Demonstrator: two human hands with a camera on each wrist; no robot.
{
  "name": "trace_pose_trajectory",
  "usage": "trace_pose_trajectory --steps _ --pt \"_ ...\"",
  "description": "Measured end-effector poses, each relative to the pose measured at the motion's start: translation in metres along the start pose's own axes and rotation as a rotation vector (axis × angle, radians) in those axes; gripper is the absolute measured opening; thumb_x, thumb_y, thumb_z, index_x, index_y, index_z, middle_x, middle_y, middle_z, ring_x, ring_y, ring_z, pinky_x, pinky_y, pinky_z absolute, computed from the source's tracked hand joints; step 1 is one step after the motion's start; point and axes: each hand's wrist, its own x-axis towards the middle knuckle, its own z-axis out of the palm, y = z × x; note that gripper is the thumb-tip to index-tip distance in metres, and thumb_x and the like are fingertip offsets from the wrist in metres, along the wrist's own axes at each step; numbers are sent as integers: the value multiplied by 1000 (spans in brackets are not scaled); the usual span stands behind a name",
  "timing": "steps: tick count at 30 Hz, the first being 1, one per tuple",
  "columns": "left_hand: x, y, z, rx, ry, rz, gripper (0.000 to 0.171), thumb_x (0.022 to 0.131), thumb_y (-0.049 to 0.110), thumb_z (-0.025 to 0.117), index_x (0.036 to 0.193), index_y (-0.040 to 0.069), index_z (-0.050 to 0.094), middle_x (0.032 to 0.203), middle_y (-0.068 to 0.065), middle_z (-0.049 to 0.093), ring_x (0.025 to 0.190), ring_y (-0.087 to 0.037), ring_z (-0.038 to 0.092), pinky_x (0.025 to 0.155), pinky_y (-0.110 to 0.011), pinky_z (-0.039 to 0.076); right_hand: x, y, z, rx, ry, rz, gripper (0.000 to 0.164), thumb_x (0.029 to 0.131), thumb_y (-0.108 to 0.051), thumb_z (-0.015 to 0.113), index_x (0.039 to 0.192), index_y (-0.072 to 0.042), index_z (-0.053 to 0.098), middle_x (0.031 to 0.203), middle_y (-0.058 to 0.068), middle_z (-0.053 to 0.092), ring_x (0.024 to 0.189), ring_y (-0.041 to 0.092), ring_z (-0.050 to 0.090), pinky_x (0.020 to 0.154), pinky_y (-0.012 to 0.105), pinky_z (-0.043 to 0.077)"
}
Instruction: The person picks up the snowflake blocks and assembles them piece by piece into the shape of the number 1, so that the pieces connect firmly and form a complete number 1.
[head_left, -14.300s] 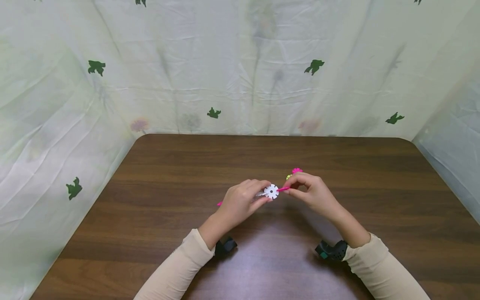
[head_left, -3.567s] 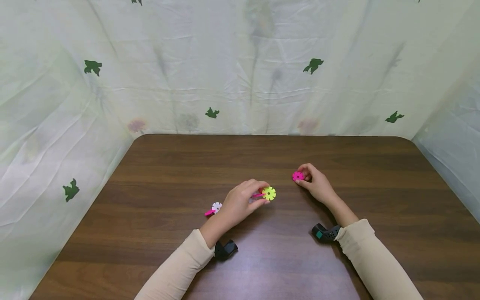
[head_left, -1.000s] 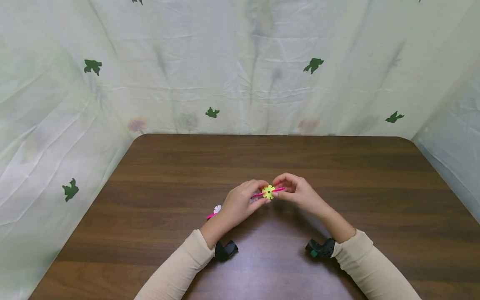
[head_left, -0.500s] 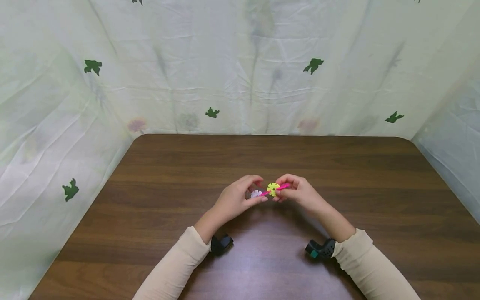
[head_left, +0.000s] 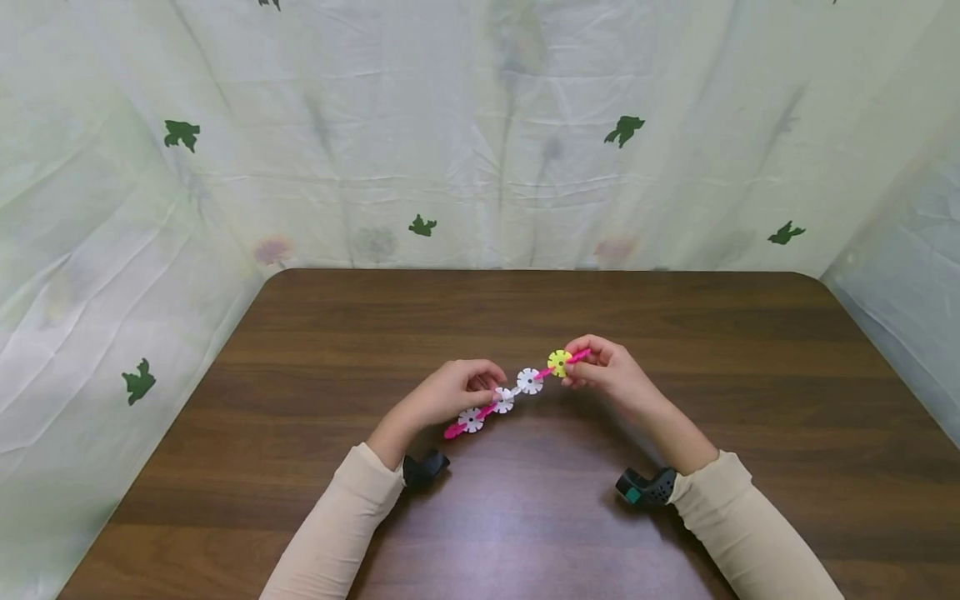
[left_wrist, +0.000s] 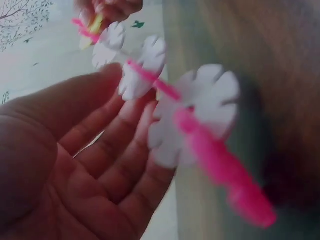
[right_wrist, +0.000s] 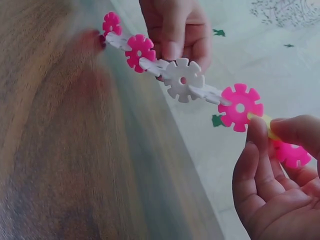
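A chain of slotted snowflake discs, white, pink and yellow, stretches slantwise between my hands over the table. My right hand [head_left: 617, 375] pinches the yellow disc [head_left: 558, 363] between thumb and fingers, close to a pink disc [right_wrist: 293, 154] at that end. At a white disc [head_left: 504, 401] nearer the other end, my left hand [head_left: 442, 397] holds the chain, thumb in front and fingers behind. Past it, another white disc [left_wrist: 200, 110] and a pink end disc [left_wrist: 225, 175] stick out free. Between the hands hangs a white disc [head_left: 529, 382] joined to a pink disc [right_wrist: 240, 107].
The brown wooden table [head_left: 480, 312] has rounded far corners. A pale cloth [head_left: 480, 125] with green leaf-like shapes hangs behind it and along both sides. Black wrist cameras [head_left: 424, 468] sit at both cuffs.
Loose pink and yellow discs have joined the chain. Over the last second, my right hand has moved up and right with its end; my left hand has moved left, exposing the middle.
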Motion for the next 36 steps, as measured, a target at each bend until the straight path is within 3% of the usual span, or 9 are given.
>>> trace_pose_trajectory --steps 5,11,18,26,29,36 --pt "2 1 9 -45 -14 -5 18 83 3 62 100 3 61 81 1 59 70 -8 56 66 -23 47 4 1 0 9 50 -33 28 85 1 58 109 7 47 81 5 60 72 20 61 66 29 49" --pt "4 10 20 -233 -15 -24 28 82 -1 62 108 -3 55 78 -5 58 67 -15 58 63 -25 49 9 -1 1 28 117 -67 46 86 -1 58 126 3 35 79 5 61 72 18 62 68 28 50" --pt "6 22 38 -419 44 -60 38 83 -3 61 117 -7 45 79 -10 60 67 -19 61 63 -31 51 19 -1 5 50 195 -94 53 86 -1 58 129 0 27 80 1 62 73 16 62 75 34 49" --pt "8 26 52 -589 93 -70 49 82 -8 58 124 -5 33 79 -16 59 66 -25 62 63 -35 52 29 5 9 53 197 -113 34 86 1 57 114 10 41 79 -3 62 72 9 59 68 25 48" --pt "9 26 55 -611 95 -73 49 82 -8 58 124 -4 32 79 -17 59 66 -25 62 63 -35 52 31 10 8 35 191 -106 26 86 2 57 109 12 48 80 -2 62 73 9 59 67 24 48" --pt "8 23 64 -610 96 -84 49 82 -7 58 124 -4 32 79 -18 60 66 -24 62 63 -33 52 35 24 4 -6 163 -96 27 85 0 58 108 13 50 80 -2 62 73 10 59 67 24 48"
